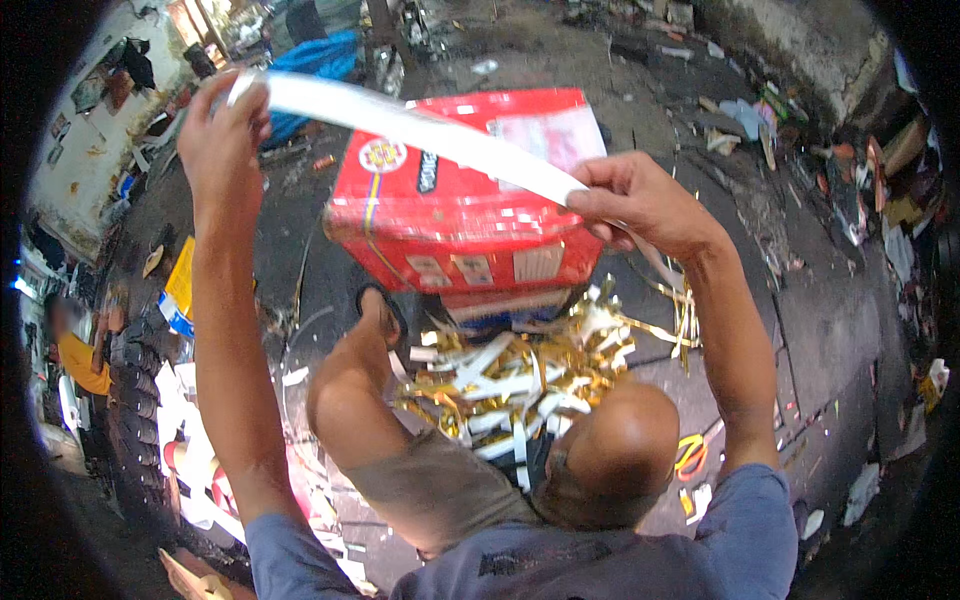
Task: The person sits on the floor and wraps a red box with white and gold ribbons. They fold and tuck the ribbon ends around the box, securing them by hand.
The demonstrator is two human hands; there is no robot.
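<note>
Knees up close, and past them 1 heap of gold and white paper strips (pixel 520 385) on the ground, orange-handled scissors (pixel 688 452) beside it. Above, left hand (pixel 222 130) and right hand (pixel 640 200) each pinch 1 end of 1 long white strip (pixel 420 128), stretched taut over 1 red carton (pixel 455 200). Looks mid-inspection; whatever follows needs both pinches steady.

Place: rough workshop yard | dirt floor (pixel 820 330) | scrap litter (pixel 880 190) | paper offcuts (pixel 520 385)

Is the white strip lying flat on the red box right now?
No, both hands, left hand and right hand, hold the white strip stretched above the red box.
</note>
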